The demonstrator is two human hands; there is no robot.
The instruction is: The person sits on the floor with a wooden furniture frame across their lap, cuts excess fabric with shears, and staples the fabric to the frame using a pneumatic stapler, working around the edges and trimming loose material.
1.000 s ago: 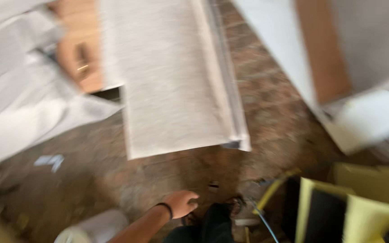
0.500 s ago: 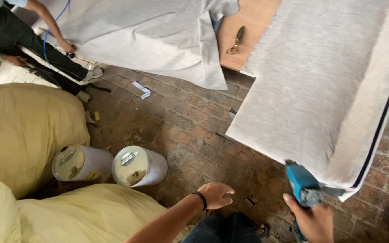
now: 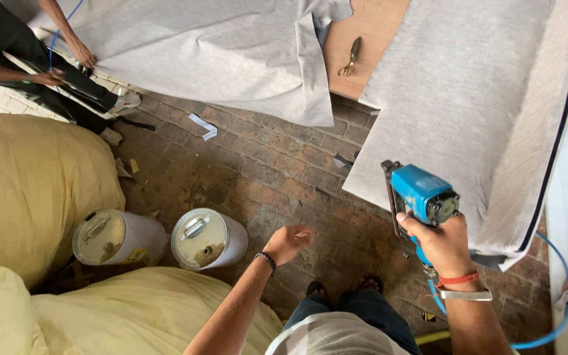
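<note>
The right hand [image 3: 443, 244] is closed in a firm grip around the handle of a blue pneumatic staple gun [image 3: 421, 194], held upright over the brick floor [image 3: 277, 164], its dark magazine pointing up toward the edge of a grey fabric-covered panel [image 3: 468, 98]. A thin blue air hose [image 3: 557, 309] loops away from the gun's base past the wrist, which wears a red thread and a metal bangle. The left hand [image 3: 288, 242] hangs empty above the bricks, fingers loosely apart, a dark band on its wrist; it is nearest to 2 white plastic drums [image 3: 208, 238] with dirty lids standing side by side on the floor. Beside and below the drums lie bulging yellow cloth bundles [image 3: 27, 177]. A loose grey fabric sheet [image 3: 218, 46] is spread across the upper floor, next to a bare plywood board [image 3: 363, 33] with a pair of metal shears [image 3: 350, 56] resting on it. At the upper left another person's hands [image 3: 80, 52] press on the sheet's edge.
</note>
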